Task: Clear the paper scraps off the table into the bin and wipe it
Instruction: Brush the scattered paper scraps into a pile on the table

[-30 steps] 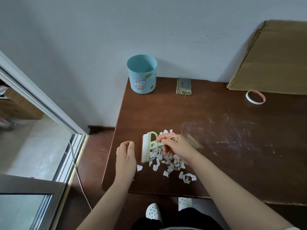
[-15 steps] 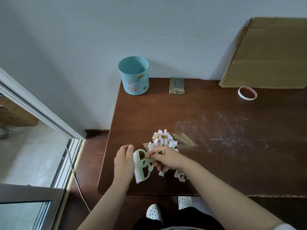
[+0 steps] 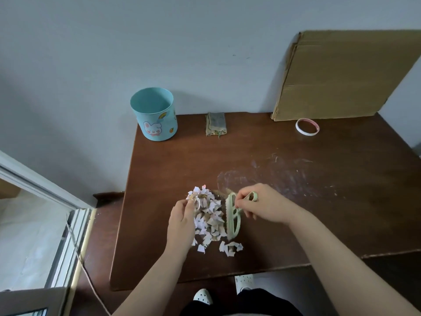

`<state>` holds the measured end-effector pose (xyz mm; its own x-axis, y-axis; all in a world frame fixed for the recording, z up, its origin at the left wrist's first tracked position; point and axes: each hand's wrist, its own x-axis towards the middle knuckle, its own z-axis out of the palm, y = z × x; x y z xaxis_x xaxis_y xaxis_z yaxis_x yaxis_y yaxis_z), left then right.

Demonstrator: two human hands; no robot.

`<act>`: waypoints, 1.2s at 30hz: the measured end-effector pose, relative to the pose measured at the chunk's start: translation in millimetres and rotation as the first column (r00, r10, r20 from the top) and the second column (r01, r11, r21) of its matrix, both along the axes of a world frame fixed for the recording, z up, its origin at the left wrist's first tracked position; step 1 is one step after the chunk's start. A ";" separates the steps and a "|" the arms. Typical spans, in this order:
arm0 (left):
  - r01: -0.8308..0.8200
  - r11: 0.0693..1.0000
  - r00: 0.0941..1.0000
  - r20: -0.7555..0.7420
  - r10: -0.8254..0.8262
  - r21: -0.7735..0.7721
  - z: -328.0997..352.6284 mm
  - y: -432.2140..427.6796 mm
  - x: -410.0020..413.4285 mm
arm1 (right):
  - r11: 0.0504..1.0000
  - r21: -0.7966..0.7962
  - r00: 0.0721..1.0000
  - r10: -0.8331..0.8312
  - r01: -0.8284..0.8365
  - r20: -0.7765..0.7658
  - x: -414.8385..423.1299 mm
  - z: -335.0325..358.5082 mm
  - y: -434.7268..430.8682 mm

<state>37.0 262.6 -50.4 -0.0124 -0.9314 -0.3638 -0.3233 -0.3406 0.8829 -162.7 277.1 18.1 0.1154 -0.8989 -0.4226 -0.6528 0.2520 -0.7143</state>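
Observation:
A heap of small white and pink paper scraps [image 3: 208, 215] lies on the brown table [image 3: 296, 201] near its front left. My left hand [image 3: 181, 222] stands on its edge against the heap's left side, fingers straight. My right hand [image 3: 262, 206] grips the handle of a pale green brush [image 3: 232, 216] set against the heap's right side. A few scraps [image 3: 230, 247] lie loose in front of the brush. The light blue bin [image 3: 155, 115] with a rabbit picture stands at the table's back left corner. A folded grey-green cloth [image 3: 216, 123] lies behind, near the wall.
A flattened cardboard box [image 3: 341, 74] leans on the wall at the back right, with a tape roll [image 3: 307, 126] in front of it. Whitish smears [image 3: 284, 176] mark the table's middle. A cable [image 3: 77, 254] hangs by the table's left edge.
The brush has moved from the heap's left side to its right side. My left hand now presses against the heap's left, and the scraps are gathered between hand and brush.

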 end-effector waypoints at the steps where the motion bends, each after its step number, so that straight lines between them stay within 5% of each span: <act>1: 0.026 0.999 1.000 -0.015 -0.025 0.021 2.5 1.5 -4.9 | 0.999 0.008 0.996 0.033 -0.032 -0.079 -2.7 2.2 2.4; 8: 0.200 0.974 0.980 0.005 -0.201 0.110 -2.1 9.5 -21.8 | 0.973 0.144 0.850 0.229 -0.182 -0.475 20.6 -6.5 18.2; 12: 0.230 0.965 0.968 0.069 -0.240 0.127 -11.3 11.1 -14.3 | 0.955 0.152 0.816 0.297 -0.255 -0.495 58.1 -20.1 20.7; 23: -0.007 0.997 0.999 0.045 0.004 0.078 -5.6 9.9 23.5 | 0.942 -0.022 0.860 0.297 -0.336 -0.415 111.7 -25.9 7.7; 36: 0.108 0.988 0.994 -0.044 -0.104 0.111 3.9 -5.0 -22.9 | 0.958 -0.219 0.845 -0.267 0.183 -0.463 -25.4 0.5 -10.3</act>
